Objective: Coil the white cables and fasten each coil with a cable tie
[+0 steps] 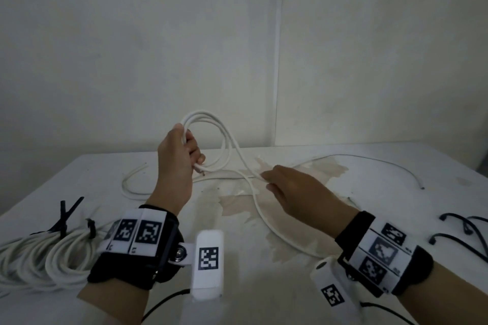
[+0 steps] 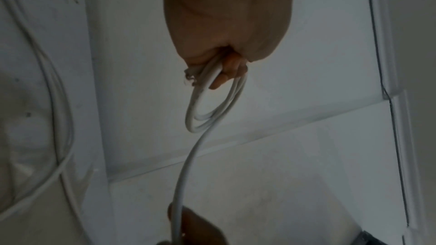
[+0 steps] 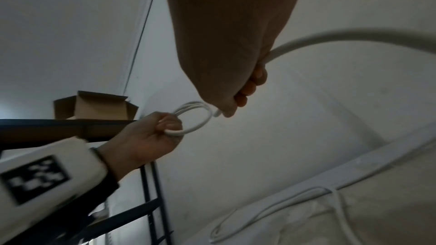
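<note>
White cable [image 1: 239, 152] loops gripped in raised left hand [image 1: 177, 155]; right hand [image 1: 293, 187] seemingly pinches its trailing length

White counter [image 1: 383, 166], stained at centre. On it: tied coils [image 1: 39, 258] at left, loose cable [image 1: 137, 190] mid-surface, black ties [image 1: 459, 229] at right.

Left hand [image 1: 177, 158]: raised above the table, back toward the head camera, fingers [image 3: 168, 123] curled into a fist around several loops of white cable [image 1: 211, 137]. Right hand [image 1: 293, 187]: lower and to the right, palm down, fingers [image 3: 250, 86] curled around 1 strand of the same cable. Both forearms reach forward; each wrist carries a black strap.
</note>
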### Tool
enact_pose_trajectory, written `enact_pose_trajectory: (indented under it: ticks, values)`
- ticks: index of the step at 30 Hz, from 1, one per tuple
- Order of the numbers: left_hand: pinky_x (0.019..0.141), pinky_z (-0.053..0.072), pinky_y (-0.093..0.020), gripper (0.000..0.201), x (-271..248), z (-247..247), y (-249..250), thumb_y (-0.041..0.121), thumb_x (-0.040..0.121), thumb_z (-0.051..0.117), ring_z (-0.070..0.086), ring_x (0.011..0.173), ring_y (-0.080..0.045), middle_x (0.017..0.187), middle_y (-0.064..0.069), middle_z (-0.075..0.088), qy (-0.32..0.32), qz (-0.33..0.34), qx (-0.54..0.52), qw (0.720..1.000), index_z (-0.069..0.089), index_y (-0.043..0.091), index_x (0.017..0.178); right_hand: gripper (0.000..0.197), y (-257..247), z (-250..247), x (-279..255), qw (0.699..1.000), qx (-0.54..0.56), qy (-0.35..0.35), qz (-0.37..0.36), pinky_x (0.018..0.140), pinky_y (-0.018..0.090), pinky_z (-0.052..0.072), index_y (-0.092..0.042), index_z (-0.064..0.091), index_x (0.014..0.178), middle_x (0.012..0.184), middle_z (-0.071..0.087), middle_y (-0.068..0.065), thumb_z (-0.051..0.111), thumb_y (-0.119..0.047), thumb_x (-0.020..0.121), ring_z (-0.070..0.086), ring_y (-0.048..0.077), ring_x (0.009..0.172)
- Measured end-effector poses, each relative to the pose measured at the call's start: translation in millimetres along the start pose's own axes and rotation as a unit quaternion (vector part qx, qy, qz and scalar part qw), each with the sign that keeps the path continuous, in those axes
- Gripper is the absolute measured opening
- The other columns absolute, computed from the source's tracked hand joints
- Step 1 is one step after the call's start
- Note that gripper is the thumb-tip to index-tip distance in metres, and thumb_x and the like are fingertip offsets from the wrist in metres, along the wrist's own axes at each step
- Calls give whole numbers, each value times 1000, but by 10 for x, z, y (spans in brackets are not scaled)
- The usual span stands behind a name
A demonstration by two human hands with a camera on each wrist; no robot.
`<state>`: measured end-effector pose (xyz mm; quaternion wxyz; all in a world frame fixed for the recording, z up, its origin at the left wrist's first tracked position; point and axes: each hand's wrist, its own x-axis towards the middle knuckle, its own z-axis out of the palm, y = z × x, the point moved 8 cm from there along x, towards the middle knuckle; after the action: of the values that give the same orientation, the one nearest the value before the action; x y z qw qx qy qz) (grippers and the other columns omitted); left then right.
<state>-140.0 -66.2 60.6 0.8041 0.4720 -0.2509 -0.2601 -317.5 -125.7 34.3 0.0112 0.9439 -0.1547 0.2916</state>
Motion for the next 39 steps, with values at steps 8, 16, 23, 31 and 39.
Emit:
enact_pose_trajectory:
  ticks: [8, 16, 23, 31, 39]
  values:
    - [41, 30, -19, 31, 10, 16, -1, 22, 96, 33, 24, 36, -7, 42, 10, 29, 19, 15, 6, 1000, 38, 17, 65, 17, -225, 82, 114, 1000, -4, 25, -4, 33, 21, 38, -3, 66, 84, 64, 60, 7, 60, -4, 69, 58, 23, 47]
    - [39, 27, -17, 31, -43, 115, -76, 21, 95, 33, 23, 36, -5, 41, 10, 29, 12, 4, -22, 1000, 38, 16, 65, 32, -111, 218, 96, 991, -9, -116, 64, 74, 38, 40, -3, 49, 124, 111, 54, 17, 34, -14, 99, 55, 35, 96]
    - [41, 30, -16, 33, -165, 249, -66, 19, 98, 31, 26, 38, -3, 50, 6, 28, 12, 70, 52, 996, 37, 15, 66, 48, -329, 281, 53, 985, 13, -166, 45, 79, 43, 45, -5, 26, 142, 126, 43, 15, 36, -5, 96, 53, 36, 97]
    - [44, 32, -17, 34, -145, 67, 89, 23, 101, 28, 30, 38, -1, 57, 3, 30, 100, 149, 22, 983, 35, 18, 68, 57, -347, 371, -117, 964, 82, -216, 129, 87, 37, 41, -18, 4, 148, 125, 49, 16, 34, -13, 100, 51, 33, 105]
    - [53, 35, -18, 33, -231, 262, -144, 25, 101, 28, 37, 49, 1, 63, 3, 39, -21, 180, 247, 952, 38, 21, 70, 23, -551, -112, 160, 994, -105, -6, -39, 39, 20, 28, -11, 65, 74, 66, 56, 3, 44, -3, 75, 55, 18, 49]
